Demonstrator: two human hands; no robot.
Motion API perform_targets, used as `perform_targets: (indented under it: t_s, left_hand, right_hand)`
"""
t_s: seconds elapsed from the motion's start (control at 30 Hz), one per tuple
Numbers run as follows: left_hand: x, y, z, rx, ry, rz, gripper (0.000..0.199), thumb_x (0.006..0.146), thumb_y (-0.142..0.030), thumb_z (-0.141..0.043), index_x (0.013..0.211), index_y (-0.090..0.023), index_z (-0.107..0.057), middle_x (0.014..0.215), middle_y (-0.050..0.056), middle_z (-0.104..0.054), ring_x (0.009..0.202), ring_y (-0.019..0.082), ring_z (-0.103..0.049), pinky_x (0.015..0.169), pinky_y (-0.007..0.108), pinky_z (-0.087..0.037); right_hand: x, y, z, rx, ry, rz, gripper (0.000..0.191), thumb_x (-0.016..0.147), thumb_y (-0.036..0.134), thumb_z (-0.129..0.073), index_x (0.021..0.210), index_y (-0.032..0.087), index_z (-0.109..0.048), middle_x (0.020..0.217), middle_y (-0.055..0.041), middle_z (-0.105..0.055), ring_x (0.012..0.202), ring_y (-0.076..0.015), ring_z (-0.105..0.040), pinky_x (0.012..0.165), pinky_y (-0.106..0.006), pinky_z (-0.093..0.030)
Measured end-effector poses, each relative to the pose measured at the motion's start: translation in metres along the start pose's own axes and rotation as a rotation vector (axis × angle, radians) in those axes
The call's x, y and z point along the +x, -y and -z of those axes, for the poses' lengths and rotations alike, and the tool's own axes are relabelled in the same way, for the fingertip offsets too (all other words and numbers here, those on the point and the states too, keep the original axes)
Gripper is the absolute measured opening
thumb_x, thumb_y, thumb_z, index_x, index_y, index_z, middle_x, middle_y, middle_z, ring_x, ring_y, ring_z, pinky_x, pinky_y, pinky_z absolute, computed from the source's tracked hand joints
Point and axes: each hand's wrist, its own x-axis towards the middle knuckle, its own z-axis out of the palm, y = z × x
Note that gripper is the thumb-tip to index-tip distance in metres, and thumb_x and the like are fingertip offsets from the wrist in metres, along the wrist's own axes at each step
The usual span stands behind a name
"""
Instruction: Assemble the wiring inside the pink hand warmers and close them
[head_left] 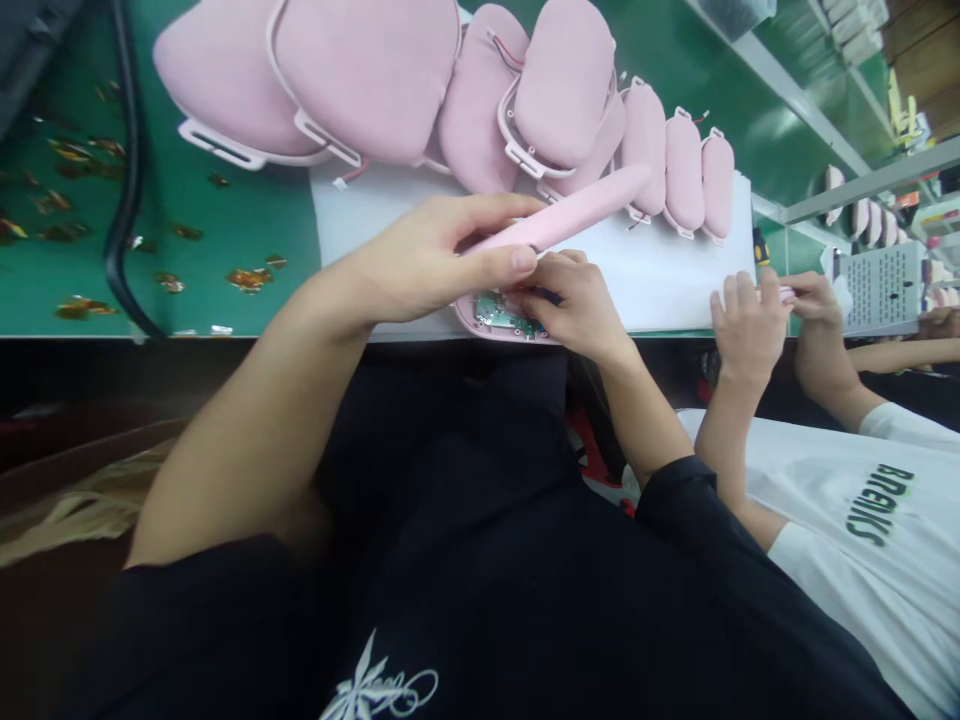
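My left hand (442, 250) is closed on a pink padded cover (570, 212), thumb along its near side, holding it tilted up. Below the cover lies a pink shell (470, 322) with a green circuit board (499, 314) inside, at the near edge of the bench. Over the board, my right hand (574, 295) has its fingers pinched together beside the raised cover. What those fingers grip, if anything, is hidden by the hand and the cover.
Several pink padded units (367, 75) with loose wires stand along the back on a white sheet (675, 280). A black cable (124, 180) and amber film scraps (249, 279) lie on the green bench at left. To the right, a co-worker's hands (750, 320) hold a pink part.
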Motion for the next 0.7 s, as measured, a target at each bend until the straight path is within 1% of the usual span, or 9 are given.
perform_targets:
  t_s: [0.1, 0.23, 0.33, 0.4, 0.47, 0.53, 0.63, 0.7]
  left_hand:
    - [0.0, 0.002, 0.0, -0.001, 0.013, -0.009, 0.072, 0.097, -0.066, -0.061, 0.145, -0.012, -0.065, 0.134, 0.007, -0.074, 0.122, 0.028, -0.069, 0.103, 0.029, -0.055]
    - [-0.001, 0.003, 0.0, 0.024, 0.038, -0.032, 0.065, 0.098, -0.057, -0.061, 0.15, -0.019, -0.064, 0.139, 0.003, -0.072, 0.127, 0.027, -0.068, 0.108, 0.03, -0.053]
    - [-0.003, 0.001, -0.001, 0.077, 0.045, -0.007, 0.067, 0.096, -0.059, -0.064, 0.151, -0.021, -0.064, 0.142, 0.003, -0.071, 0.129, 0.029, -0.067, 0.113, 0.034, -0.054]
    - [-0.004, 0.0, -0.002, 0.091, 0.046, 0.004, 0.07, 0.094, -0.061, -0.066, 0.151, -0.021, -0.065, 0.145, 0.004, -0.07, 0.13, 0.03, -0.067, 0.115, 0.035, -0.054]
    - [-0.004, -0.001, -0.003, 0.079, 0.054, 0.005, 0.069, 0.092, -0.062, -0.068, 0.149, -0.023, -0.066, 0.145, 0.004, -0.07, 0.132, 0.031, -0.066, 0.116, 0.036, -0.054]
    - [-0.004, -0.001, -0.004, 0.066, 0.063, -0.003, 0.066, 0.092, -0.062, -0.069, 0.147, -0.026, -0.068, 0.144, 0.003, -0.07, 0.133, 0.031, -0.066, 0.116, 0.037, -0.054]
    - [-0.004, 0.001, -0.005, 0.057, 0.051, -0.005, 0.062, 0.093, -0.062, -0.069, 0.144, -0.028, -0.07, 0.143, 0.002, -0.071, 0.133, 0.031, -0.066, 0.118, 0.037, -0.054]
    - [-0.004, 0.002, -0.004, 0.046, 0.04, -0.016, 0.06, 0.094, -0.063, -0.068, 0.142, -0.027, -0.071, 0.142, 0.002, -0.071, 0.132, 0.032, -0.066, 0.12, 0.039, -0.053]
  right_hand:
    - [-0.001, -0.002, 0.0, -0.001, 0.0, 0.017, 0.022, 0.102, 0.024, -0.061, 0.107, 0.023, -0.081, 0.106, -0.0007, -0.082, 0.105, -0.0231, -0.072, 0.106, -0.042, -0.043]
    - [-0.002, -0.004, -0.001, 0.005, -0.011, 0.038, 0.022, 0.102, 0.024, -0.061, 0.103, 0.025, -0.083, 0.102, 0.0002, -0.081, 0.102, -0.0231, -0.072, 0.105, -0.043, -0.045]
    - [-0.003, -0.004, -0.002, 0.039, -0.029, 0.065, 0.024, 0.103, 0.024, -0.06, 0.105, 0.026, -0.083, 0.104, -0.0001, -0.081, 0.103, -0.0232, -0.072, 0.106, -0.044, -0.048]
    - [-0.005, -0.004, -0.004, 0.047, -0.039, 0.064, 0.025, 0.105, 0.027, -0.059, 0.107, 0.026, -0.084, 0.111, -0.002, -0.08, 0.11, -0.025, -0.071, 0.109, -0.044, -0.049]
    - [-0.007, -0.004, -0.008, 0.019, -0.042, 0.057, 0.029, 0.108, 0.031, -0.055, 0.11, 0.026, -0.083, 0.117, -0.0045, -0.079, 0.116, -0.027, -0.069, 0.11, -0.046, -0.051]
    - [-0.008, -0.005, -0.011, -0.036, -0.031, 0.065, 0.034, 0.11, 0.031, -0.05, 0.113, 0.026, -0.083, 0.12, -0.0061, -0.078, 0.119, -0.0282, -0.067, 0.11, -0.046, -0.051]
    - [-0.008, -0.007, -0.016, -0.103, -0.04, 0.094, 0.037, 0.112, 0.026, -0.046, 0.113, 0.026, -0.083, 0.119, -0.0059, -0.077, 0.12, -0.0272, -0.066, 0.11, -0.045, -0.051]
    - [-0.007, -0.01, -0.019, -0.12, -0.072, 0.126, 0.037, 0.112, 0.025, -0.047, 0.111, 0.027, -0.084, 0.116, -0.005, -0.077, 0.118, -0.0253, -0.066, 0.109, -0.044, -0.05]
